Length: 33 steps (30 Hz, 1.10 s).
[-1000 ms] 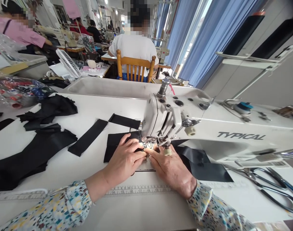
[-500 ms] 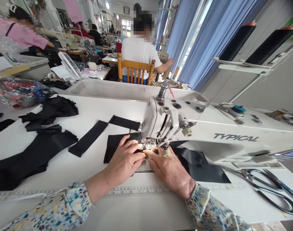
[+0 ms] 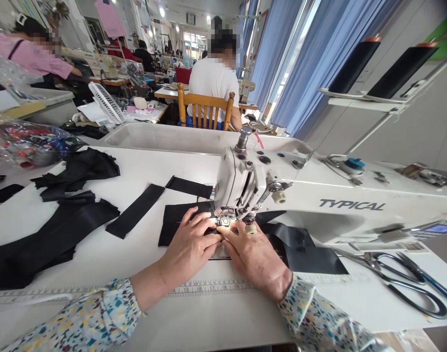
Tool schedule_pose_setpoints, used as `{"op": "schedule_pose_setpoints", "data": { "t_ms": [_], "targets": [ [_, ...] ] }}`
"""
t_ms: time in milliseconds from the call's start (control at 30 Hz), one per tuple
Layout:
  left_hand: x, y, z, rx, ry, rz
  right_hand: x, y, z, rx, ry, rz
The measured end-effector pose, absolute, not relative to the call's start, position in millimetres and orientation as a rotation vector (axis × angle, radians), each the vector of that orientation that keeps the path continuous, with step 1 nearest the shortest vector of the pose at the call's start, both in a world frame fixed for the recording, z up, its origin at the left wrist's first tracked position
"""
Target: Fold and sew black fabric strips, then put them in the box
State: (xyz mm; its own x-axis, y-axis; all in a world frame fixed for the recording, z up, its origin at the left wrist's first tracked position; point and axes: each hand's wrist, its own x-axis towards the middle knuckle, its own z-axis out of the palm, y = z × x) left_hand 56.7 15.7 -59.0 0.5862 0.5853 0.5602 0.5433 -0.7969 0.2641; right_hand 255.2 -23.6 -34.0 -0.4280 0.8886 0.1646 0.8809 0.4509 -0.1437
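Note:
My left hand (image 3: 191,240) rests on a black fabric piece (image 3: 169,224) just left of the presser foot (image 3: 225,221) of a white sewing machine (image 3: 282,193). Its fingers are bent, and thumb and forefinger press together at the cloth's near edge. From the other side, my right hand (image 3: 256,250) grips the cloth close to the needle, its fingertips partly hidden under the machine head. The two hands nearly meet in front of the foot. Beyond my right hand, more black fabric (image 3: 311,254) lies on the table.
Black strips (image 3: 135,210) and a black fabric pile (image 3: 55,230) lie to the left. Scissors (image 3: 399,278) are at the right. A ruler tape (image 3: 194,288) runs along the front. Black thread cones (image 3: 355,63) stand above. A person in a white shirt (image 3: 212,80) sits ahead.
The view has shifted slightly, so the machine appears a little further left. My hands keep nearly the same hold on the cloth. The person ahead has lowered an arm.

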Motion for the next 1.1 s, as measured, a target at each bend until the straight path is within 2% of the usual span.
{"op": "schedule_pose_setpoints", "data": {
  "t_ms": [133,600,1100],
  "targets": [
    [56.8,15.7,-58.1,2.743,0.968,1.027,254.3,-23.7,-32.3,-1.554,-2.511,0.007],
    [52.7,12.7,-52.4,2.785,0.845,1.014,265.7,-45.1,-35.5,-1.504,-2.325,0.19],
    [34.9,22.2,-44.1,2.747,0.628,0.788,267.7,-38.2,-33.4,-1.356,-2.42,0.155]
  ]
}}
